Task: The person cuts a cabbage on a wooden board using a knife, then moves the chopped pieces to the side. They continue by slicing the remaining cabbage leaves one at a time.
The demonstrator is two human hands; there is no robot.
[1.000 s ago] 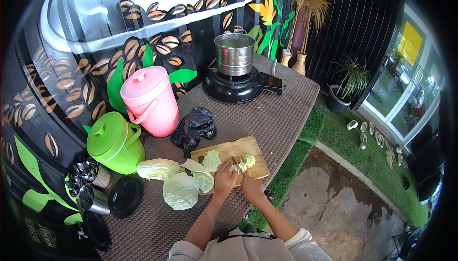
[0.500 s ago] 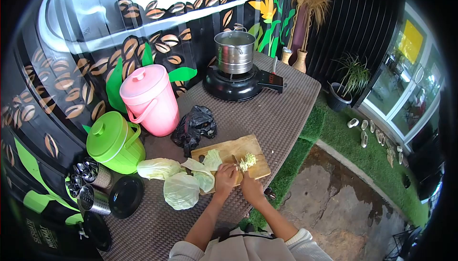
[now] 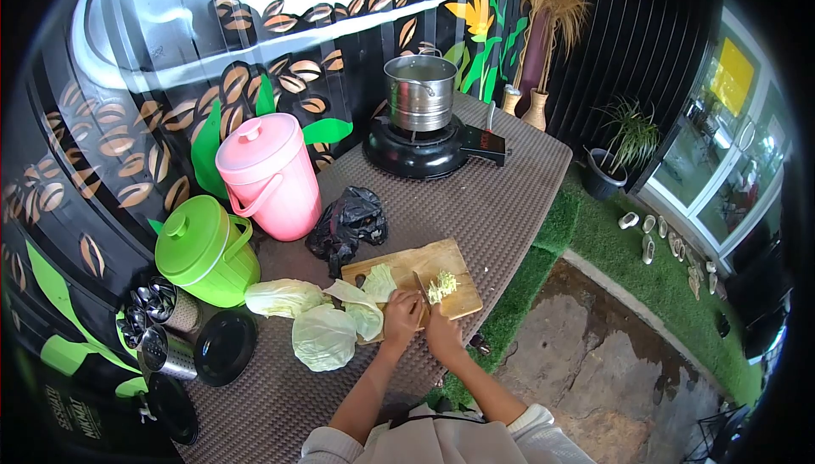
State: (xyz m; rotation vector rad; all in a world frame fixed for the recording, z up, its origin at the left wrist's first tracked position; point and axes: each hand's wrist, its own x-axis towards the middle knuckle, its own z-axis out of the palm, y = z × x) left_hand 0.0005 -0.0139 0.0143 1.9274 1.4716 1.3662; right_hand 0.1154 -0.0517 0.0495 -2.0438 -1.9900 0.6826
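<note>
My right hand (image 3: 442, 333) is closed round the handle of a knife (image 3: 419, 282), whose blade points away from me over the wooden cutting board (image 3: 413, 257). Beside the blade, my left hand (image 3: 402, 314) is closed with bent fingers on cabbage, most of which the fingers hide. Finely shredded cabbage (image 3: 442, 286) lies in a small heap right of the knife. A loose cabbage leaf (image 3: 379, 284) rests on the board left of my hands. Off its left edge sit a larger pale green cabbage piece (image 3: 323, 341) and an elongated cabbage (image 3: 283, 298).
A black plastic bag (image 3: 348, 224) lies behind the board. Further back, a steel pot (image 3: 420, 99) stands on a black portable stove (image 3: 413, 151). Pink (image 3: 276, 179) and green (image 3: 208, 252) lidded buckets stand left, near a black plate (image 3: 225, 349) and cutlery holders (image 3: 167, 354).
My right hand has shifted slightly back towards my left hand with the knife. My left hand stays in nearly the same place, and the shredded heap looks much the same.
</note>
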